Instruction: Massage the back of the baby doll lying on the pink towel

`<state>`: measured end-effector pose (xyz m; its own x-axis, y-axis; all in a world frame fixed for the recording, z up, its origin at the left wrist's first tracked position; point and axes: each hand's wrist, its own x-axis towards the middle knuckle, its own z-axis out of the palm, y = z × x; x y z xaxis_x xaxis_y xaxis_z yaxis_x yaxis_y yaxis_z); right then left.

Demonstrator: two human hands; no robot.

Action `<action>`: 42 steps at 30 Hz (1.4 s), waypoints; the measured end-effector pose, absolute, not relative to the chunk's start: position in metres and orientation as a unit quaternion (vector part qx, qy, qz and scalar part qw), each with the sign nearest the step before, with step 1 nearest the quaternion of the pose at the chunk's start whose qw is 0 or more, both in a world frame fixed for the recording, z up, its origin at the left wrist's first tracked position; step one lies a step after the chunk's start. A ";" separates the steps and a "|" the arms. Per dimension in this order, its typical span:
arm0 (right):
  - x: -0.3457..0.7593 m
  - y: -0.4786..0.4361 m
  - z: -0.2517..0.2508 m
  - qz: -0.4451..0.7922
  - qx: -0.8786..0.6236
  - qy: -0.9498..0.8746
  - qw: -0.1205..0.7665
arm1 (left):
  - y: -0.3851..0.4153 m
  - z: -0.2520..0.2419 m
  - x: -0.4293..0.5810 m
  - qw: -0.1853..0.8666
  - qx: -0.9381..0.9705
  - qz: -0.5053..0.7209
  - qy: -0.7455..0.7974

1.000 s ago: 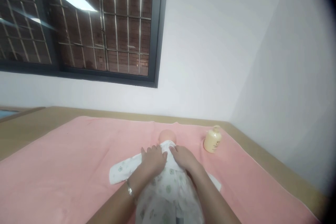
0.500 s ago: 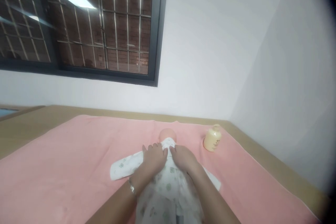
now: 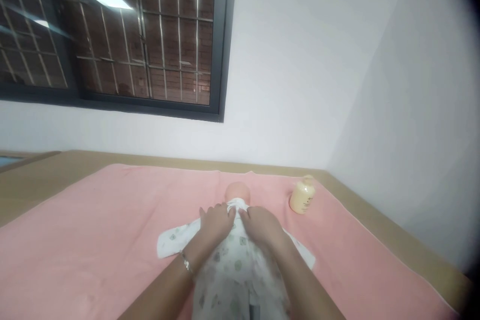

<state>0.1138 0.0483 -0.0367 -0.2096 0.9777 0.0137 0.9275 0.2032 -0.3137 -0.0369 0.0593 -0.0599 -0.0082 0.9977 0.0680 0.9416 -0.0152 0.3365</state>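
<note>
A baby doll lies on the pink cloth, its bare, rounded head [image 3: 237,192] at the far end. A white baby garment [image 3: 237,260] with small greenish prints covers its body, sleeves spread to both sides. My left hand [image 3: 216,222] is closed over the garment at the left of the collar, thumb along the neckline. Opposite it, my right hand [image 3: 261,224] closes on the garment at the right of the collar, its thumb close to the other thumb. Most of my right fingers are hidden behind the hand. A bracelet sits on my left wrist.
A cream-coloured bottle [image 3: 302,197] stands on the pink cloth [image 3: 112,225] to the right of the doll. The cloth covers a tan surface [image 3: 48,175] set against a white wall [image 3: 285,70]. A dark-framed window [image 3: 221,50] with bars is at the upper left.
Both hands have shifted very slightly to the left and remain at the collar. The whole view has moved a little; the bottle and garment otherwise look the same.
</note>
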 end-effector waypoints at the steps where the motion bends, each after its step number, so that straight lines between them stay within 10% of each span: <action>1: 0.115 0.052 -0.039 0.125 -0.624 -0.764 0.109 | 0.055 -0.059 -0.034 0.072 0.702 0.142 0.694; 42: 0.123 0.093 -0.084 0.146 -0.669 -0.709 0.167 | 0.087 -0.086 -0.051 0.182 0.665 0.208 0.694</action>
<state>0.1234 0.0927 -0.0836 -0.0487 0.9979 0.0419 0.9005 0.0620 -0.4304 -0.0514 0.0872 -0.0857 -0.0493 0.9985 0.0253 0.8470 0.0284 0.5308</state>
